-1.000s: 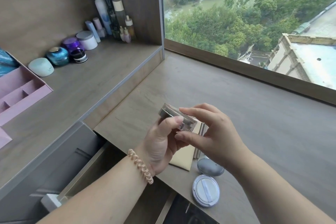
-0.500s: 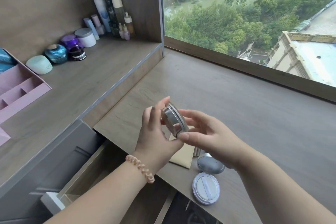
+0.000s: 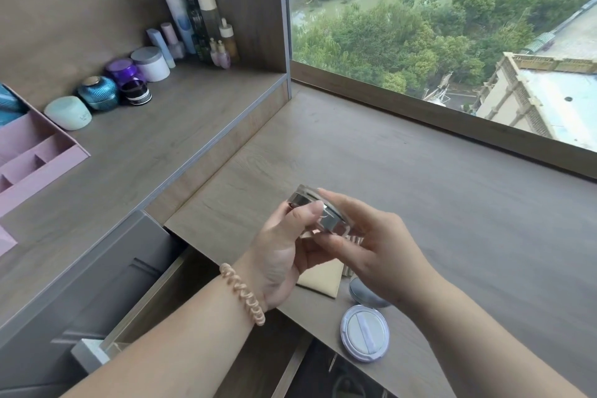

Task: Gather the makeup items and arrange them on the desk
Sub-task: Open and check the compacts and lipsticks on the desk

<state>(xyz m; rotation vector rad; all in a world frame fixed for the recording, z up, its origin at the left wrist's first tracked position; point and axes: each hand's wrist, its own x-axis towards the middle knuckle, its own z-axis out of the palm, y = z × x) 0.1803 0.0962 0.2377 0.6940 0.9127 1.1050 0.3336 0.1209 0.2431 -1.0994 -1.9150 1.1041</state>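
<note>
A small clear and silver compact (image 3: 326, 218) is held above the lower desk (image 3: 420, 191) by both hands. My left hand (image 3: 284, 252) grips it with the thumb on top. My right hand (image 3: 381, 245) pinches its right side between fingers and thumb. Under the hands on the desk lie a beige pouch (image 3: 323, 278), a grey round compact (image 3: 365, 294) and a white round cushion compact (image 3: 365, 333). Some ribbed item beside the pouch is mostly hidden by my right hand.
The raised shelf (image 3: 145, 152) on the left carries jars (image 3: 97, 94) and bottles (image 3: 193, 16) along the back wall, plus a pink organiser tray (image 3: 29, 158). A drawer (image 3: 155, 300) stands open below the desk's front edge. A window (image 3: 452, 26) runs along the far side.
The compact was tipped up on edge half a second ago and has turned back flatter between both hands. The hands stay in about the same place.
</note>
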